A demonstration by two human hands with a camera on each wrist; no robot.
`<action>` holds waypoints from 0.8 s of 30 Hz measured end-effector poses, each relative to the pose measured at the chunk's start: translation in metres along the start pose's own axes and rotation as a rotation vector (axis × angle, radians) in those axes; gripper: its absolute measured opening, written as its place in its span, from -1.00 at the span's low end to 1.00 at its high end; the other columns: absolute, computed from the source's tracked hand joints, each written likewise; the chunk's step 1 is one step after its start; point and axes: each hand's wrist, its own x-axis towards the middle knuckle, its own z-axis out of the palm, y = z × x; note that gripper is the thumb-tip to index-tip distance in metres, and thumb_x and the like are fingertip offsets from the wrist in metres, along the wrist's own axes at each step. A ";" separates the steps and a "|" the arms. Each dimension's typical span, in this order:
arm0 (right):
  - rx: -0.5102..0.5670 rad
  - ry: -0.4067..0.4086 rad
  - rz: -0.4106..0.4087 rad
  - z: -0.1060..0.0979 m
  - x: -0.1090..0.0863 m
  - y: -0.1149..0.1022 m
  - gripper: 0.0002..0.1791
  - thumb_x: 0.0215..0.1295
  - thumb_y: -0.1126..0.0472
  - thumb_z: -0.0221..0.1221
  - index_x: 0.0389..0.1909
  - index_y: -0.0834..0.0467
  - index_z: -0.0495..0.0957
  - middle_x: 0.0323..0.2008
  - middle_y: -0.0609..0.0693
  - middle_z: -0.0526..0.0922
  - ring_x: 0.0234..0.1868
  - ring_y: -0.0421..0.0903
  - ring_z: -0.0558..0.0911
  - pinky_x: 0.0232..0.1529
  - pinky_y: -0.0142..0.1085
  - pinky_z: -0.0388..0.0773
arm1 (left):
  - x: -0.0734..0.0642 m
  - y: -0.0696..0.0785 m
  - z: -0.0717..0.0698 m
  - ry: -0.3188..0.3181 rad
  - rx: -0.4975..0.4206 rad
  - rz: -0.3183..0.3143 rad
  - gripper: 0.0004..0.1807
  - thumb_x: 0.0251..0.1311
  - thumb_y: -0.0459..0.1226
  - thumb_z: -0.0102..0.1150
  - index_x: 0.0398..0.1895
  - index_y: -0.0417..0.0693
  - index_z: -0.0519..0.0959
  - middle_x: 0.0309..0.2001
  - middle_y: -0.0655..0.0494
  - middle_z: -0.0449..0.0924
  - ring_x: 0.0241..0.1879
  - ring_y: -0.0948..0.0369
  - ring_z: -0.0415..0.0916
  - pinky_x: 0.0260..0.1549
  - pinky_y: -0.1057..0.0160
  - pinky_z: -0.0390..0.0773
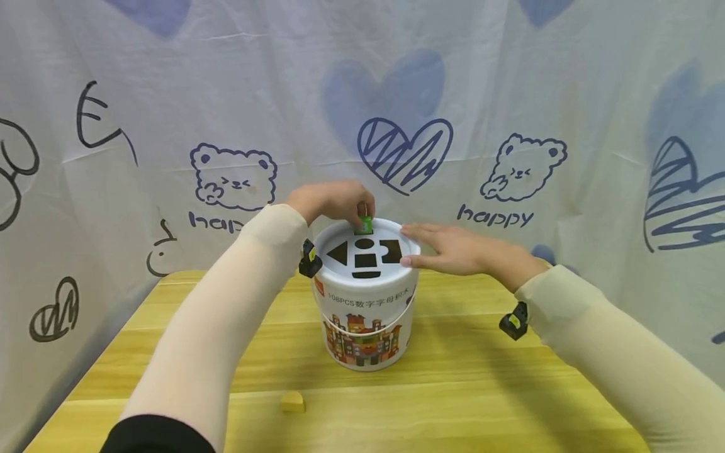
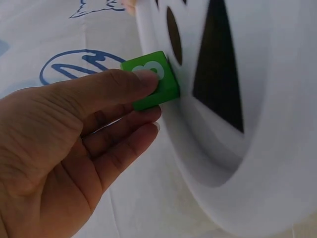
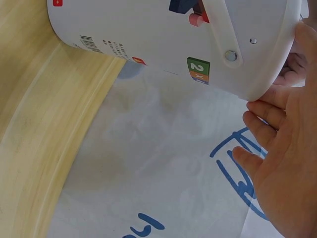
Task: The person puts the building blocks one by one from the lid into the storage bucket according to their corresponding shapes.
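A white bucket (image 1: 368,314) with a printed block picture stands upright on the table, its white lid (image 1: 334,270) pierced by several shaped holes. At the lid's far edge my left hand (image 1: 342,200) pinches a green block (image 1: 365,225) between thumb and fingers. In the left wrist view, the green block (image 2: 154,74) bears a pale rounded character, partly under the thumb, and sits against the lid. My right hand (image 1: 453,248) rests on the lid's right rim with its fingers extended; the right wrist view shows those fingers (image 3: 265,116) along the rim.
A small yellow block (image 1: 292,401) with a rounded side lies on the wooden table (image 1: 453,402), in front of the bucket and to its left. Behind the table hangs a pale curtain (image 1: 317,145) printed with hearts and bears. The bucket's white handle (image 3: 223,34) hangs down its side.
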 end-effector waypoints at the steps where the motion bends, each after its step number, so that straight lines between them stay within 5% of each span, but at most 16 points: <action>1: 0.000 0.000 -0.005 0.000 0.000 0.000 -0.05 0.31 -0.48 -0.14 0.54 0.02 0.06 0.52 0.00 0.05 0.47 0.13 0.12 0.41 0.14 0.07 | 0.000 0.001 0.001 -0.004 0.004 0.001 -0.71 0.15 -0.33 0.36 -0.04 -0.10 0.63 -0.11 0.04 0.63 -0.07 0.13 0.54 -0.02 0.23 0.56; 12: 0.005 -0.009 -0.010 0.000 -0.001 0.000 -0.04 0.31 -0.49 -0.16 0.54 0.04 0.03 0.52 0.01 0.03 0.47 0.14 0.11 0.41 0.15 0.07 | -0.002 0.001 0.001 -0.009 -0.014 -0.016 -0.63 0.18 -0.30 0.32 0.07 -0.09 0.60 -0.07 0.03 0.61 -0.05 0.11 0.52 0.00 0.19 0.55; 24: 0.020 -0.010 -0.004 0.000 0.000 0.000 -0.05 0.31 -0.48 -0.14 0.55 0.02 0.02 0.52 0.03 0.03 0.46 0.17 0.12 0.39 0.18 0.07 | -0.023 0.004 -0.005 0.077 -0.028 0.081 -0.53 0.20 -0.19 0.33 0.17 -0.15 0.56 -0.01 -0.02 0.63 -0.01 0.11 0.54 0.05 0.17 0.54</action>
